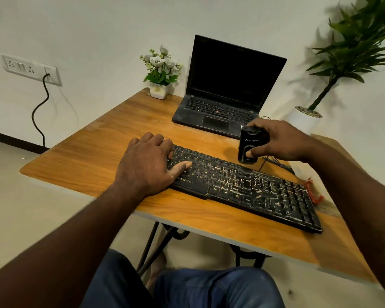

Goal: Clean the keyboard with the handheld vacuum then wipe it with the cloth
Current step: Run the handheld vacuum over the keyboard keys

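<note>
Hands out over bench [87, 165]: left hand [147, 161] palm-down at 9 o'clock end of keyboard [242, 185], fingers [162, 144] straight, pressing keys. Right hand [280, 141] at 1 o'clock, fingers curled round upright handheld vacuum [250, 145], just beyond keyboard's far edge. White pot [158, 92] with flowers at 11 o'clock, beside laptop [227, 92].
</note>
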Motion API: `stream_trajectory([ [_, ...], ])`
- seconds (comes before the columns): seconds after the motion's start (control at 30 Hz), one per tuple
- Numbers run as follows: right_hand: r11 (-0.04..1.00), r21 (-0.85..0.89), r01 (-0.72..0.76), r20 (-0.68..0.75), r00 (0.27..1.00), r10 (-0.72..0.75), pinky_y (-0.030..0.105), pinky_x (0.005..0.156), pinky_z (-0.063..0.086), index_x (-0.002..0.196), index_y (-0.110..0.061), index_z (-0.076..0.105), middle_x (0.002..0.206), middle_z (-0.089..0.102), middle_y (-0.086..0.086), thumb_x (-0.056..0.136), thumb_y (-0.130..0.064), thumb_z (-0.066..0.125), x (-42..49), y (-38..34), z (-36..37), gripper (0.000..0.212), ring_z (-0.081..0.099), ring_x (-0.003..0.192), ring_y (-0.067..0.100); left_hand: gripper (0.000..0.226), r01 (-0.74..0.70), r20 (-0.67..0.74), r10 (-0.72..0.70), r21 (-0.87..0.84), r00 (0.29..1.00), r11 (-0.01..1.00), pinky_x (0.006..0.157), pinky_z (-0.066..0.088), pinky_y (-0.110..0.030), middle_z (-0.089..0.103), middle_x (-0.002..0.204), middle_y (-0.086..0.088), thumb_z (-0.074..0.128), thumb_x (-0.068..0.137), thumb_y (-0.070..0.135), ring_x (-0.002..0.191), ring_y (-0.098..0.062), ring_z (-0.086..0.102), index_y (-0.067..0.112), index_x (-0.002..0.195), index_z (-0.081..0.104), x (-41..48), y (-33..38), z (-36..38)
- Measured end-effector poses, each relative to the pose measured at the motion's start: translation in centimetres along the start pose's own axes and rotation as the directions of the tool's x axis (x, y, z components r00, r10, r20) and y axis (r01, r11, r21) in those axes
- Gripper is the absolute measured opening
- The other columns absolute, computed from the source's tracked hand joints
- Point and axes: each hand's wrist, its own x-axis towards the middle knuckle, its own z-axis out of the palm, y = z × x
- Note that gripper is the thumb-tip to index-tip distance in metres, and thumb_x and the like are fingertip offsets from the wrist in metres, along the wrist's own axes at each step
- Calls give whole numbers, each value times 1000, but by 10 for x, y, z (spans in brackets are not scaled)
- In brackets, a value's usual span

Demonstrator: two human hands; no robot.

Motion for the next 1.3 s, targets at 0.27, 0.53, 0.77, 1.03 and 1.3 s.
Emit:
stream_trajectory([
  [0.27,986,-154,63,39,998,-57,22,75,45,121,-32,57,104,63,-13,81,-19,87,14,-9,11,52,61,94,6,54,-2,12,2,-5,1000,1000,84,42,-39,50,89,10,31,90,85,93,-13,44,33,84,48,1,-2,-1],
  [0.53,984,-119,130,132,985,-114,24,79,50,121,-31,59,105,66,-14,78,-20,89,5,-15,3,53,64,98,3,54,-4,13,4,-12,1000,1000,85,43,-40,51,90,10,31,89,84,93,-14,45,33,84,48,1,-2,0],
  [0.77,989,-90,120,119,987,-109,24,79,52,118,-32,60,104,67,-13,78,-21,89,7,-9,6,50,66,99,7,54,2,11,-2,-8,1000,1000,86,42,-39,50,89,10,30,89,85,94,-13,44,33,83,46,0,-2,0],
  [1.03,987,-126,103,118,989,-88,29,84,54,123,-32,59,108,66,-13,78,-23,89,7,-11,9,55,65,101,8,53,2,12,-2,0,1000,1000,85,43,-38,50,90,10,32,90,84,93,-13,44,34,84,47,1,-2,0],
  [1.3,994,-64,84,17,996,-83,38,88,57,124,-39,58,110,69,-13,74,-37,90,10,-13,8,58,67,102,8,54,1,10,-1,-1,1000,1000,85,42,-39,51,91,10,32,89,84,94,-13,45,33,85,47,1,-2,0],
])
